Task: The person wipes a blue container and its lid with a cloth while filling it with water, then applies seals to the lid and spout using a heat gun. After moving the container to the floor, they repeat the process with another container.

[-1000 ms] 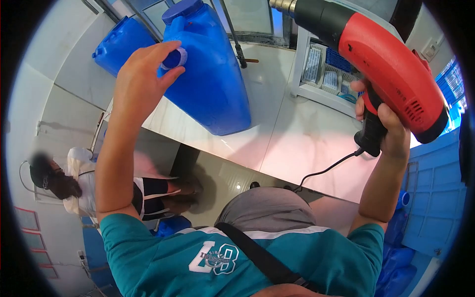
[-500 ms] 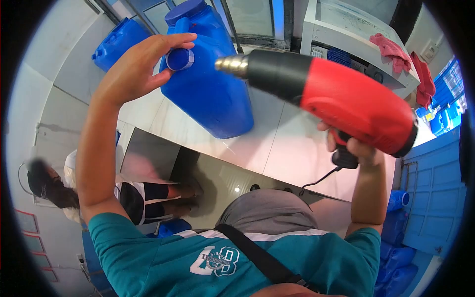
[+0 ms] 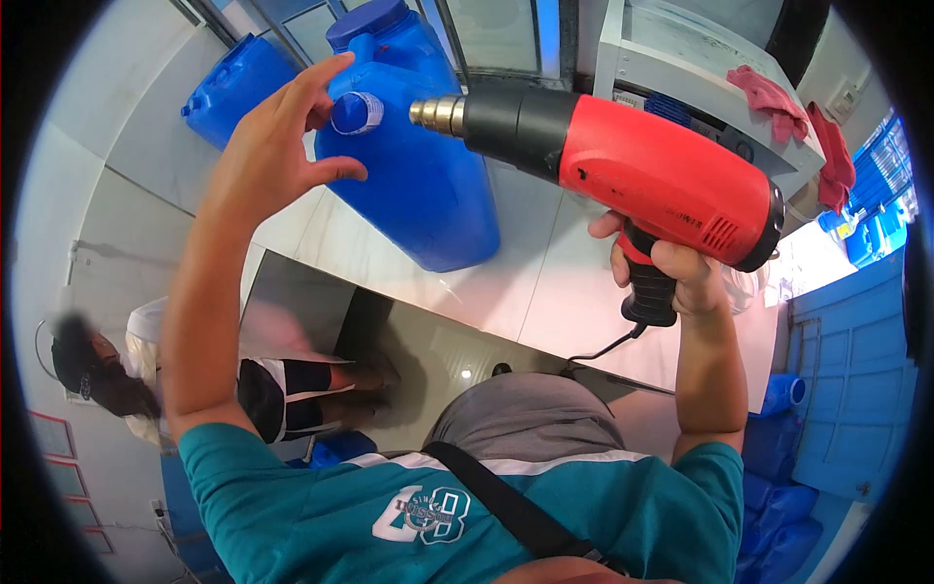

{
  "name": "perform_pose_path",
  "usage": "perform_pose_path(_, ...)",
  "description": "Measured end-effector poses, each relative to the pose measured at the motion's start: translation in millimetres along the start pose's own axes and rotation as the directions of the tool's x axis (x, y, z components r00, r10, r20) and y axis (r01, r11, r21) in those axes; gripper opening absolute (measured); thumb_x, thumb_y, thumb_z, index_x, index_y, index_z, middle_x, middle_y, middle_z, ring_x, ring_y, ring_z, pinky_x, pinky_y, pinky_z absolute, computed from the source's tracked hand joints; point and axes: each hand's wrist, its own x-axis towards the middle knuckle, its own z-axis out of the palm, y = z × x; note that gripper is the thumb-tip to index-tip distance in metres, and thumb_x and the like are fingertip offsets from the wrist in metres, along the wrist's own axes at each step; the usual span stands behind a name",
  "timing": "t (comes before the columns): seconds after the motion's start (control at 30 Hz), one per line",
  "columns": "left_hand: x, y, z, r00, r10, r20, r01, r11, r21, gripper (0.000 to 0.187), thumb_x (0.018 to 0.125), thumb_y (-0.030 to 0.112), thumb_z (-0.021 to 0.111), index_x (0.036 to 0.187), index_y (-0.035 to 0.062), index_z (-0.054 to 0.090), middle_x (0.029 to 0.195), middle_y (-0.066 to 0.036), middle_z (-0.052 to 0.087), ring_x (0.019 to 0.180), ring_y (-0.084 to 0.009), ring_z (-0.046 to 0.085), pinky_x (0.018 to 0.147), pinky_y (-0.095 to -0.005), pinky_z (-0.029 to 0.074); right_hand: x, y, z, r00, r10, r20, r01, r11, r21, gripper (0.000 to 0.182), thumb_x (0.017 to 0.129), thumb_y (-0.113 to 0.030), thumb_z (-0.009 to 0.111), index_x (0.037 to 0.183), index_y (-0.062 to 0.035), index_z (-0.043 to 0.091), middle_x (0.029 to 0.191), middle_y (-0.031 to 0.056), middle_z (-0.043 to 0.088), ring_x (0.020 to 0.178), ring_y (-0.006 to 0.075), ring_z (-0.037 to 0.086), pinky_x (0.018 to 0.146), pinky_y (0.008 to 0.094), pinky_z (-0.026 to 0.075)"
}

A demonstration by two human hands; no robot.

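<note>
A red and black heat gun (image 3: pixel 671 175) is gripped by its black handle in my right hand (image 3: pixel 671 268). Its metal nozzle points left, at a small blue cap (image 3: pixel 356 114) with a pale printed band. That cap sits on a large blue plastic jug (image 3: pixel 418 185) standing on the white counter. Beside the cap is my left hand (image 3: pixel 277 146), its thumb and fingers spread apart around the near side and holding nothing. A short gap separates the nozzle tip from the cap.
Behind stands a second blue container with a wide lid (image 3: pixel 368 21), and another blue jug (image 3: pixel 238 88) is at the left. Pink cloths (image 3: pixel 773 102) hang on a white shelf. A person (image 3: pixel 107 365) is at the left. The gun's cord (image 3: pixel 603 348) trails over the counter (image 3: pixel 467 302).
My left fingers have opened and come off the cap. The heat gun has shifted a little left, its nozzle nearer the cap, and its handle shows more plainly.
</note>
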Motion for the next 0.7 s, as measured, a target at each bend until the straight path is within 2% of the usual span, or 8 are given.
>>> perform_pose_path(0.27,11,18,3,0.998,0.037,-0.051,-0.037,0.999,0.003,0.118,0.062,0.067,0.085,0.156,0.0158,0.035,0.118,-0.012,0.066,0.107,-0.0274,0.064,0.095,-0.0395,0.052,1,5,-1,0.999,-0.023,0.023,0.021,0.998,0.06,0.065,0.08,-0.028,0.074,0.132,0.0066,0.057,0.108,0.0233,0.07,0.069,0.0198,0.067,0.06,0.0319,0.056)
perform_pose_path(0.4,11,25,7,0.983,0.184,0.01,-0.169,0.921,-0.351,0.111,0.073,0.062,0.082,0.156,0.008,0.031,0.123,-0.013,0.066,0.118,-0.0269,0.061,0.101,-0.0397,0.048,-1,-4,-5,0.999,-0.038,-0.016,0.038,0.999,0.025,0.065,0.082,-0.032,0.073,0.132,0.0073,0.057,0.109,0.0235,0.07,0.068,0.02,0.067,0.06,0.0319,0.056)
perform_pose_path(0.5,17,38,0,0.969,0.074,-0.234,-0.067,0.997,0.042,0.092,0.08,0.051,0.081,0.152,0.0107,0.04,0.124,-0.013,0.065,0.119,-0.027,0.061,0.1,-0.0375,0.049,-5,-16,-15,0.994,-0.094,-0.058,0.087,0.989,-0.12,0.068,0.083,-0.035,0.07,0.134,0.0076,0.055,0.11,0.0228,0.07,0.069,0.0199,0.067,0.059,0.0317,0.056)
perform_pose_path(0.53,26,57,-13,0.967,-0.252,0.026,0.242,0.947,0.212,0.076,0.083,0.044,0.08,0.144,0.0106,0.048,0.123,-0.013,0.065,0.118,-0.0272,0.062,0.097,-0.0369,0.05,-3,-23,-19,0.986,-0.141,-0.085,0.121,0.972,-0.199,0.067,0.085,-0.035,0.067,0.135,0.007,0.054,0.111,0.0213,0.071,0.069,0.0189,0.068,0.06,0.0308,0.055)
perform_pose_path(0.57,31,69,-20,0.787,-0.58,0.211,0.454,0.776,0.439,0.061,0.086,0.038,0.078,0.136,0.0106,0.056,0.123,-0.013,0.065,0.116,-0.0275,0.062,0.094,-0.0363,0.051,2,-33,-22,0.976,-0.196,-0.092,0.17,0.957,-0.235,0.064,0.088,-0.035,0.065,0.136,0.0065,0.054,0.115,0.0213,0.07,0.071,0.0192,0.068,0.062,0.0312,0.056)
perform_pose_path(0.6,27,65,-16,0.789,-0.577,0.213,0.451,0.778,0.437,0.061,0.086,0.038,0.078,0.136,0.0106,0.056,0.123,-0.013,0.065,0.116,-0.0275,0.062,0.094,-0.0363,0.051,10,-43,-26,0.963,-0.252,-0.099,0.217,0.938,-0.272,0.06,0.091,-0.034,0.062,0.136,0.0061,0.054,0.118,0.0213,0.07,0.073,0.0195,0.069,0.063,0.0316,0.057)
perform_pose_path(0.67,18,46,-4,0.995,-0.083,0.057,0.055,0.922,0.383,0.038,0.087,0.03,0.075,0.117,0.0087,0.064,0.112,-0.011,0.066,0.106,-0.0286,0.064,0.085,-0.0385,0.053,28,-62,-33,0.947,-0.159,-0.28,0.144,0.987,-0.073,0.054,0.097,-0.032,0.058,0.136,0.0049,0.054,0.125,0.0213,0.067,0.078,0.0205,0.07,0.067,0.0331,0.059)
perform_pose_path(0.7,18,45,-1,0.996,-0.066,0.055,0.041,0.927,0.373,0.038,0.087,0.03,0.075,0.117,0.0087,0.064,0.112,-0.011,0.066,0.106,-0.0286,0.064,0.085,-0.0385,0.053,37,-77,-44,0.949,-0.161,-0.271,0.131,0.983,-0.125,0.052,0.099,-0.032,0.057,0.136,0.0051,0.053,0.13,0.0219,0.065,0.083,0.0218,0.071,0.072,0.0337,0.06)
